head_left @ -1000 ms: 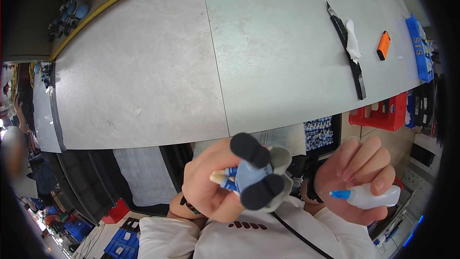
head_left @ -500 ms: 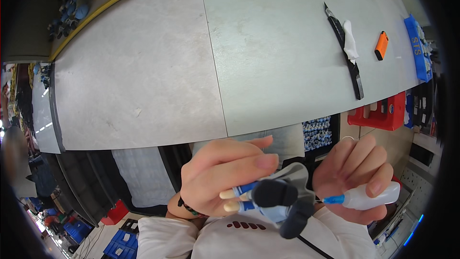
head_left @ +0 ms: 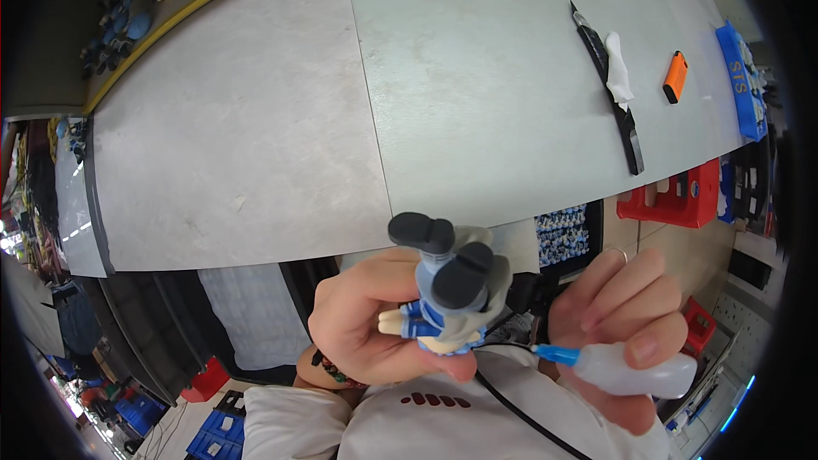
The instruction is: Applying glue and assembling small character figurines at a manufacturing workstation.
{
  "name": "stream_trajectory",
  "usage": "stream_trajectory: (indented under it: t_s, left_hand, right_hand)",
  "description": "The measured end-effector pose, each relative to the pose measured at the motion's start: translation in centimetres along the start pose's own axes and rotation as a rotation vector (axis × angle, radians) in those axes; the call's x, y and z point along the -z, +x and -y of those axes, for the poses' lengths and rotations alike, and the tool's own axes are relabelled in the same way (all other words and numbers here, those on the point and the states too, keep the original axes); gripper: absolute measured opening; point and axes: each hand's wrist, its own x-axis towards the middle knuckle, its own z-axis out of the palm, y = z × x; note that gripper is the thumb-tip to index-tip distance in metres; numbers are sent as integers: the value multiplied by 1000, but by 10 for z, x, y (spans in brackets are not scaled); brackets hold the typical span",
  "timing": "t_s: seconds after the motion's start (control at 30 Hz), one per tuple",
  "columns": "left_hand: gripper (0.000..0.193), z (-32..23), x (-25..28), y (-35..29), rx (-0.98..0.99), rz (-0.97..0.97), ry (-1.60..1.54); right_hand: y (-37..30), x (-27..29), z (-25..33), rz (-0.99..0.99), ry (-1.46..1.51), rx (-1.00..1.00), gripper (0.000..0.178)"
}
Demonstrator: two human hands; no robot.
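Note:
My left hand [head_left: 362, 319] grips a small figurine [head_left: 443, 298] in blue and grey, with pale arms. It is tipped upside down, its dark soles facing up, and its head is mostly hidden by my fingers. In my right hand [head_left: 626, 319] lies a white squeeze bottle [head_left: 630, 370] with a blue nozzle. A thin tip on the nozzle points left toward the figurine's lower end; whether it touches cannot be told.
On the table [head_left: 256, 119] ahead lie a craft knife [head_left: 626, 132], a white crumpled tissue [head_left: 618, 72] and an orange box cutter [head_left: 676, 77]. A blue tray [head_left: 740, 81] stands at the right edge. Below the edge are a red crate [head_left: 673, 198] and a bin of blue-white figurines [head_left: 562, 234].
My left hand has turned the figurine, so its soles now sit higher and further left. The bottle in my right hand has shifted slightly left and down.

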Motion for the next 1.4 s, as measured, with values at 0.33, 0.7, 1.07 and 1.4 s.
stream_trajectory:
  t_s: [0.33, 0.7, 1.07, 1.4]
  left_hand:
    - [59, -5, -6, 5, 93, -41, 184]
    - [53, -2, -5, 7, -21, -43, 156]
    - [43, 1, -6, 4, -9, -44, 69]
    - [42, -4, -8, 5, 199, 86, -328]
  right_hand:
    - [9, 11, 4, 299, -237, 47, 46]
    - [11, 5, 13, 352, -405, 9, 41]
    - [13, 22, 18, 112, -278, 61, 23]
    - [61, 118, -23, -266, -848, -225, 38]
